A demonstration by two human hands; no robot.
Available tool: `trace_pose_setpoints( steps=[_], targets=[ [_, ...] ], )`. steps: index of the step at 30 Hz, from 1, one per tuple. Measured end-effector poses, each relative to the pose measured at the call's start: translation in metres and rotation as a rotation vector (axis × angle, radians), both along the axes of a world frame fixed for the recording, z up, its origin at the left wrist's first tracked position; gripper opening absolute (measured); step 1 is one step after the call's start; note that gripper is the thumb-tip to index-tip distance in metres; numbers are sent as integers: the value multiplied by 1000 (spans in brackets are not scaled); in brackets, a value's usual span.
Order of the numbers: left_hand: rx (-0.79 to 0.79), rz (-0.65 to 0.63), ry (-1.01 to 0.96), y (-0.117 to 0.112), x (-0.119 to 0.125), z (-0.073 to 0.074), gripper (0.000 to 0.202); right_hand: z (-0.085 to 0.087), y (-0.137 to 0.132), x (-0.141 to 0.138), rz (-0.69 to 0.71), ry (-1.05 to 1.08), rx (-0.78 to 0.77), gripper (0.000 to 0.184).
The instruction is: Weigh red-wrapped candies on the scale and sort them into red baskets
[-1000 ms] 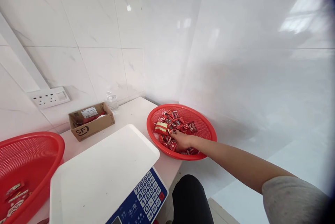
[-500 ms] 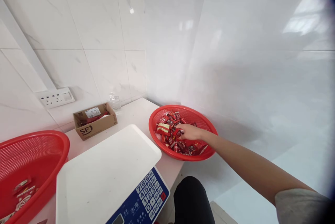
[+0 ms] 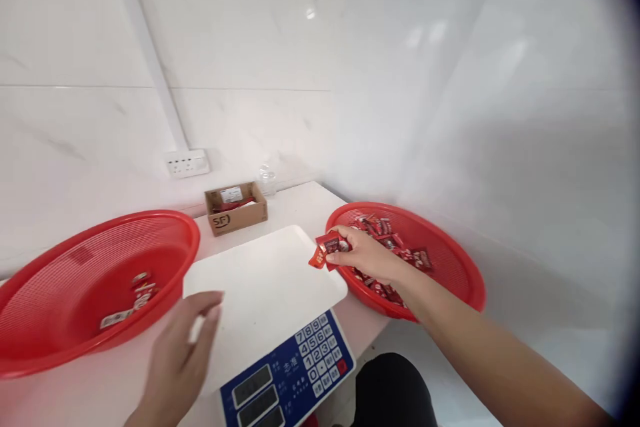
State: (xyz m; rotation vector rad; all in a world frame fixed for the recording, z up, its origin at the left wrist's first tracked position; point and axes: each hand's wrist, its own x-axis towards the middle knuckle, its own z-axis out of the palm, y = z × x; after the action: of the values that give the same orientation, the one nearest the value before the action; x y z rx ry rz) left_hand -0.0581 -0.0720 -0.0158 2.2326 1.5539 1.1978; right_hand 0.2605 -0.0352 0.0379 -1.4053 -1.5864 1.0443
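Observation:
My right hand (image 3: 367, 255) is closed on a few small red candy packets (image 3: 326, 248), held over the near-left rim of the right red basket (image 3: 470, 267). More wrapped candies (image 3: 423, 258) lie in that basket under my hand and forearm. My left hand (image 3: 180, 350) hovers at the left edge of the white scale pan (image 3: 260, 280), its thumb and fingers curved and apart with nothing between them. Several wrapped pieces (image 3: 143, 297) rest at the bottom of the left red basket (image 3: 185, 234).
Below the pan, the scale's blue keypad panel (image 3: 320, 354) faces me. An open cardboard box (image 3: 240, 219) with red items stands at the back, beside a clear plastic bottle (image 3: 267, 179). A socket strip (image 3: 187, 163) is fixed on the tiled wall. My dark-clad knee (image 3: 393, 390) is below.
My right hand has lifted out of the right basket with candy packets and moved left toward the scale. My left hand has come into view. The camera has turned left.

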Motion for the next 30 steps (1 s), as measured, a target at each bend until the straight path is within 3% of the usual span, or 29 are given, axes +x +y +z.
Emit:
trace_pose_setpoints(
  steps=[4,7,13,17,23,30],
  targets=[
    [-137,-130,80,9,30,15,28,-15,11,-55,239,157,-110,31],
    [-226,-167,159,10,34,18,31,-23,15,-73,279,93,-91,30],
    [-281,-235,291,12,21,13,35,-30,15,-69,244,-76,-102,44],
    [-298,-310,377,19,27,13,38,-31,15,-63,243,-201,-110,45],
    [-260,-443,452,27,40,13,32,-36,17,-55,182,-310,63,40],
    [-369,-390,376,25,43,19,19,-44,20,-56,128,-310,168,41]
  ],
)
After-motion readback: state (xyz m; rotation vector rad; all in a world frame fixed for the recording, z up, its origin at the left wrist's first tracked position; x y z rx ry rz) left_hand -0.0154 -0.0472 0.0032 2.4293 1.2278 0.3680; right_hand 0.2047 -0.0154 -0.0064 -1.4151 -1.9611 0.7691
